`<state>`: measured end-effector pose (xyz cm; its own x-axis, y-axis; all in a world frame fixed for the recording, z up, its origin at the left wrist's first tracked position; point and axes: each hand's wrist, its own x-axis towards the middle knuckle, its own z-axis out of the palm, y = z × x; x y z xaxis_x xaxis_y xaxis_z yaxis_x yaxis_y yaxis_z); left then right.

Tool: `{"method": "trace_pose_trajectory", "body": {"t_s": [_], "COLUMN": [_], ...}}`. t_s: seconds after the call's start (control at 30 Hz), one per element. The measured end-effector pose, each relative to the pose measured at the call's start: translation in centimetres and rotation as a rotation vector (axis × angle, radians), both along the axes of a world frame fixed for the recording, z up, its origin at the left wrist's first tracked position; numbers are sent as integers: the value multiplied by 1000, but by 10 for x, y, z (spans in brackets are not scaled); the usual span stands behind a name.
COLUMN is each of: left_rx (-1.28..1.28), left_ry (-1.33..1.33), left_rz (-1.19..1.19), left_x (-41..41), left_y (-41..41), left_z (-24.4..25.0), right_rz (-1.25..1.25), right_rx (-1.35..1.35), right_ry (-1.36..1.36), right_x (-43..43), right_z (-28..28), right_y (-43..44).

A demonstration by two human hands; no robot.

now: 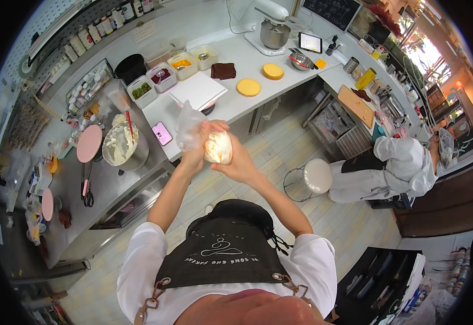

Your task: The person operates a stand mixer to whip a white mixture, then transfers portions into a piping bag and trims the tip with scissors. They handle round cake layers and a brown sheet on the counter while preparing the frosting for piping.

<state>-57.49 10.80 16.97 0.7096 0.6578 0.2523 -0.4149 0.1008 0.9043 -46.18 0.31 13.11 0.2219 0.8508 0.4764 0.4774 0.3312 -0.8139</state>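
A clear plastic piping bag (218, 148), bulging with white cream streaked with orange, is between my two hands over the floor in front of the counter. My left hand (196, 154) grips the bag around its gathered part, and the loose, wrinkled plastic rises past the thumb. Cupped around the filled part is my right hand (240, 156). Just beyond them, a white square board (198, 91) lies on a round stand at the counter's edge. Close to my left hand, a phone in a pink case (162, 133) rests on the counter. The bag's tip cannot be made out.
Several tubs of fruit (161, 77) line the back. Yellow cake rounds (248, 87) sit rightward, before a stand mixer (273, 30). At left stands a metal bowl of cream (121, 144) with a red spatula. A co-worker (399, 168) works at right near a stool (317, 176).
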Motion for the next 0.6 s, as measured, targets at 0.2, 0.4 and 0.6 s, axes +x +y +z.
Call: {"method": "trace_pose_trajectory", "body": {"t_s": [0.2,0.4,0.6], "left_rx": [-243,-270,-310], "left_ry": [144,88,199], "left_rz": [-317,224,45], "left_x": [-5,2,9], "left_y": [6,-3,-25], "left_z": [-21,-28,-20], "right_rz": [902,78,418], "right_rx": [-515,-141,-563], "right_ry": [1214,279,733], "right_x": [7,3,21], "right_z": [-43,-20,-30], "right_y": [-13,-22,-32]}}
